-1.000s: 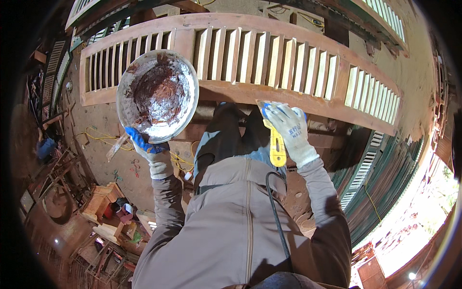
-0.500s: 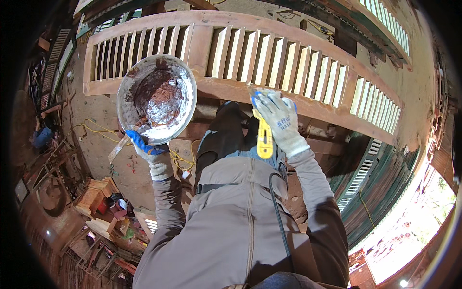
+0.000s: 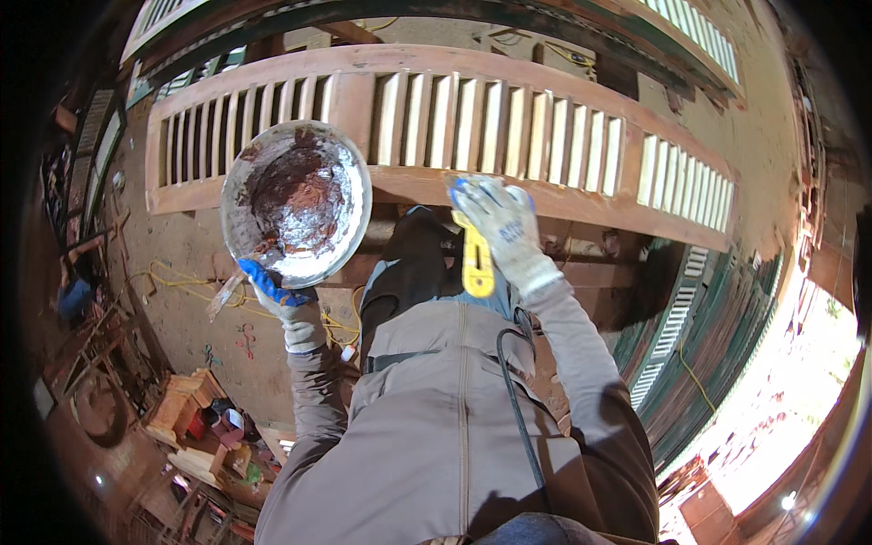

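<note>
**One-sided bowl, hidden tool end: two grips to watch**

Your right hand [image 3: 504, 222] is wrapped around the yellow-handled tool [image 3: 476, 262], its far end up at the near rail [image 3: 581, 204] of the louvred shutter [image 3: 352, 100], which lies crosswise ahead of you. Your hand covers that end, so I cannot tell whether it touches the wood. Uneven pressure could tilt it and gouge the rail or catch a slat [image 3: 468, 123].

Your left hand [image 3: 280, 295] grips the metal bowl [image 3: 341, 245] at its near rim, a wooden stick [image 3: 224, 297] jutting out beside it; any support underneath is hidden. Held from one side, the bowl could tip if its weight pulls away from you, spilling reddish-brown paste [image 3: 300, 195]. Shifting that grip could also knock the stick loose.

Further out, the black cord [image 3: 518, 400] on your jacket [image 3: 391, 445] could snag your right sleeve [image 3: 577, 350] if you twist, and the yellow cable [image 3: 173, 280] on the floor [image 3: 191, 336] could trip you if you step left.
</note>
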`<action>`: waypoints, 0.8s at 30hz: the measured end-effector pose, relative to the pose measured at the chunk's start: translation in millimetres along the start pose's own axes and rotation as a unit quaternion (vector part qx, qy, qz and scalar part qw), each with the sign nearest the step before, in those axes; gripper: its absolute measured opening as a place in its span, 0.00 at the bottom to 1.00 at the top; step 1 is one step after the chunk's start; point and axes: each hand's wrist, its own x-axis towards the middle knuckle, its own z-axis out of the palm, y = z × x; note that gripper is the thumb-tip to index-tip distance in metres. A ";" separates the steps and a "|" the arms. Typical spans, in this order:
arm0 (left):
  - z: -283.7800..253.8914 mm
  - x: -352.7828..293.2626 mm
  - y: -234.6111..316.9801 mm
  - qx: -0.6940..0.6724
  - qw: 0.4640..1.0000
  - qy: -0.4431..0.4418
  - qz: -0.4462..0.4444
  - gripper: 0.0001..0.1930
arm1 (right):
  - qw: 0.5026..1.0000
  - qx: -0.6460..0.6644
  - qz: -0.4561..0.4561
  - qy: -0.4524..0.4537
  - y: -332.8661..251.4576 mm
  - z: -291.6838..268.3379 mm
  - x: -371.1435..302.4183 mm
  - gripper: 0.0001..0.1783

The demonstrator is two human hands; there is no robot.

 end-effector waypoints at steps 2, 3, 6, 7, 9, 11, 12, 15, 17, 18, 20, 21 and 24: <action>-16.2 0.8 -13.0 0.072 0.993 -0.039 0.085 0.33 | 1.000 0.005 -0.005 -0.013 -12.9 -7.5 -0.6 0.24; -11.9 0.7 -5.0 0.023 0.998 -0.048 0.034 0.33 | 1.000 0.007 -0.012 -0.013 -19.1 -8.7 1.4 0.24; 3.2 -3.9 9.0 0.005 0.998 -0.056 0.013 0.33 | 0.999 0.025 -0.024 -0.007 -24.5 -22.2 -10.6 0.24; 8.6 -4.7 13.0 -0.011 0.999 -0.040 -0.003 0.33 | 0.998 0.056 -0.014 -0.007 -24.8 -23.4 -13.0 0.24; 12.2 -4.9 16.6 -0.015 0.999 -0.045 0.006 0.34 | 0.998 0.060 0.022 -0.013 -23.6 -38.8 -19.9 0.25; 10.7 -5.9 13.6 0.008 0.994 -0.087 0.059 0.34 | 0.989 0.116 0.063 0.073 -13.3 -39.9 -29.1 0.22; 20.1 -9.8 20.1 0.017 0.995 -0.091 0.046 0.34 | 0.967 0.205 0.105 0.109 -18.0 -57.7 -27.1 0.22; 6.6 -14.5 15.5 0.100 0.975 -0.176 0.089 0.34 | 0.888 0.382 0.160 0.202 -30.6 -114.6 -22.1 0.18; -2.2 -17.7 -11.1 0.114 0.969 -0.198 0.092 0.35 | 0.869 0.414 0.148 0.228 -26.5 -131.3 -18.4 0.17; -2.8 -19.7 -28.6 0.100 0.974 -0.193 0.068 0.36 | 0.869 0.414 0.144 0.228 -24.4 -136.5 -15.1 0.15; 25.9 -34.7 -39.3 0.017 0.980 -0.181 -0.079 0.36 | 0.881 0.405 0.139 0.199 -18.0 -138.3 -12.5 0.15; 41.9 -43.1 -39.8 0.001 0.971 -0.202 -0.131 0.34 | 0.886 0.402 0.137 0.185 -13.9 -138.7 -11.2 0.15; 89.6 -73.9 -52.8 -0.093 0.946 -0.238 -0.198 0.32 | 0.986 0.041 0.068 0.149 2.4 -97.4 5.8 0.10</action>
